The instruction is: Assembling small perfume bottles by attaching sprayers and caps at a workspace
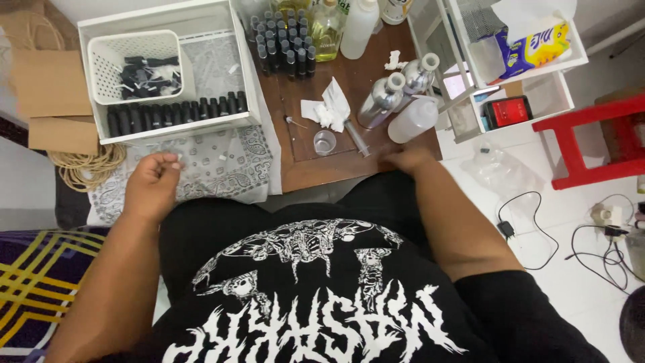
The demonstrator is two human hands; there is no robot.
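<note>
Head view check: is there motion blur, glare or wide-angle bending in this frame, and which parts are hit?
Head view: even indoor light, soft shadows; right hand smeared by motion, left hand slightly soft; white tray and shelf rack edges bow from wide-angle distortion; highlights on the metal bottles; white floor bright, not blown out.

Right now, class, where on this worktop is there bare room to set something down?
Free: the patterned grey cloth between the left hand and the white plastic tray, and the brown wooden tabletop before the small clear cup. Crowded: the back, with small black bottles.
</note>
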